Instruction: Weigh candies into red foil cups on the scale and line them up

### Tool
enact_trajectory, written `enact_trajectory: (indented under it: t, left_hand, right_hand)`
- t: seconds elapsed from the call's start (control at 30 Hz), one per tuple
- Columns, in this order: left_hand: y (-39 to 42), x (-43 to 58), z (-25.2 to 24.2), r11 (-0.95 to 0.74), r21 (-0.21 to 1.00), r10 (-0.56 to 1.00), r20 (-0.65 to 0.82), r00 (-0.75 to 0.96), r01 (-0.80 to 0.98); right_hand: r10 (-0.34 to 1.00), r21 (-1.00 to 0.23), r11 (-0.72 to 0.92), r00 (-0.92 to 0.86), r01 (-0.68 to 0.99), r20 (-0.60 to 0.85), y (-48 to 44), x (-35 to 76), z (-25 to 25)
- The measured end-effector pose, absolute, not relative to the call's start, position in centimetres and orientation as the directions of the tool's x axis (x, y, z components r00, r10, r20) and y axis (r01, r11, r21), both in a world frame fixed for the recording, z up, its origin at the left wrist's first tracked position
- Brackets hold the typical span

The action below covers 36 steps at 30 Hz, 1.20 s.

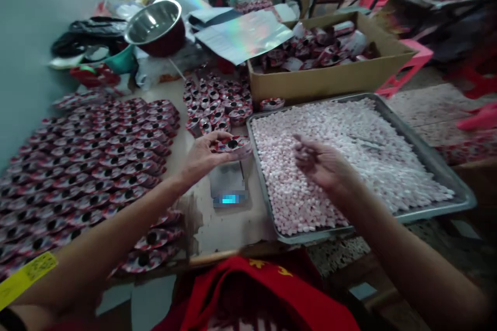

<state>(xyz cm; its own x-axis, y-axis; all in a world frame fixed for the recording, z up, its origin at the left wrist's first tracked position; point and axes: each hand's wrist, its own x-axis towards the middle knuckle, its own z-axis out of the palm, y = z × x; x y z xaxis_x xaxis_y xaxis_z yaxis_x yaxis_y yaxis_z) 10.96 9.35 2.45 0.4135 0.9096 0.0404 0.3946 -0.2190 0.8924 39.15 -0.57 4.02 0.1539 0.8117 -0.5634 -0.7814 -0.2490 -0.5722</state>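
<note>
Left hand (205, 154) is pinching a red-and-white printed pouch (239, 147) at its right; right hand (322, 161) is hovering over small white pellets (373, 163), fingers bunched, contents unclear.

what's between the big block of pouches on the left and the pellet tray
In the head view, a small digital scale with a lit blue display, the left hand holding a pouch and, farther back, a smaller cluster of pouches.

No wording could be read; the yellow strip (17, 285) bore a square code (41, 265), and the blue display (229, 199) on the scale (225, 180) was illegible.
</note>
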Motion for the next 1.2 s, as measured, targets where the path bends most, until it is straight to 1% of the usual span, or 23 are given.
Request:
enact_trajectory:
  t: [0.07,0.13,0.23,0.33,0.4,0.47,0.5,0.53,0.57,0.7,0.73,0.8,0.9,1.03,1.13,1.2]
  left_hand:
    - [8.1,7.8,2.4,-0.229,0.865,0.887,-0.003,0.461,0.446]
    - [6.9,5.7,1.4,-0.251,0.833,0.871,-0.027,0.490,0.493]
    - [5.7,4.9,-0.9,-0.313,0.807,0.857,0.013,0.515,0.500]
    - [5.5,5.0,-1.6,-0.418,0.773,0.832,0.115,0.543,0.477]
    - [5.7,3.9,-0.7,-0.531,0.692,0.801,0.220,0.557,0.489]
    - [6.2,1.3,0.8,-0.609,0.563,0.781,0.301,0.547,0.559]
    - [6.5,-0.3,1.6,-0.612,0.508,0.787,0.321,0.527,0.606]
    - [6.8,-2.0,2.4,-0.592,0.478,0.806,0.329,0.493,0.649]
    - [7.1,-3.6,3.0,-0.560,0.468,0.828,0.332,0.452,0.684]
    - [7.3,-7.3,4.9,-0.381,0.544,0.925,0.221,0.310,0.748]
    - [7.3,-7.4,5.5,-0.368,0.540,0.930,0.230,0.288,0.757]
    - [7.4,-6.8,6.8,-0.397,0.481,0.912,0.302,0.277,0.782]
    - [8.1,-5.4,8.5,-0.488,0.384,0.856,0.387,0.344,0.783]
    - [7.9,-4.2,8.5,-0.616,0.386,0.777,0.443,0.448,0.687]
    - [6.4,-3.6,8.2,-0.638,0.398,0.762,0.448,0.467,0.660]
    - [5.1,-3.0,8.3,-0.634,0.421,0.768,0.439,0.466,0.648]
  right_hand:
    - [0.824,-0.656,-0.239,0.207,-0.716,-0.527,-0.9,39.4,4.2]
    - [0.833,-0.693,-0.250,0.214,-0.676,-0.510,-0.9,38.6,4.5]
    - [0.835,-0.635,-0.342,0.086,-0.692,-0.544,-0.2,35.9,5.0]
    - [0.814,-0.577,-0.450,-0.047,-0.682,-0.579,0.8,33.2,5.4]
    - [0.807,-0.584,-0.495,-0.093,-0.643,-0.583,1.4,32.3,5.4]
    - [0.811,-0.620,-0.518,-0.106,-0.589,-0.576,1.8,32.0,5.1]
    - [0.815,-0.643,-0.523,-0.106,-0.560,-0.570,2.1,32.0,4.9]
    - [0.818,-0.664,-0.528,-0.107,-0.530,-0.565,2.3,32.0,4.7]
    - [0.821,-0.681,-0.532,-0.109,-0.504,-0.561,2.7,31.9,4.5]
    - [0.810,-0.702,-0.562,-0.119,-0.438,-0.574,4.3,30.6,4.5]
    - [0.806,-0.706,-0.568,-0.112,-0.423,-0.581,4.8,30.2,4.6]
    - [0.802,-0.723,-0.575,-0.091,-0.382,-0.590,5.5,29.6,5.1]
    - [0.803,-0.754,-0.579,-0.061,-0.311,-0.592,5.7,29.2,5.8]
    - [0.793,-0.754,-0.583,-0.010,-0.302,-0.609,4.7,29.6,5.8]
    - [0.789,-0.742,-0.585,-0.019,-0.329,-0.614,3.5,30.3,5.5]
    - [0.805,-0.750,-0.568,-0.037,-0.338,-0.592,2.7,30.6,5.3]
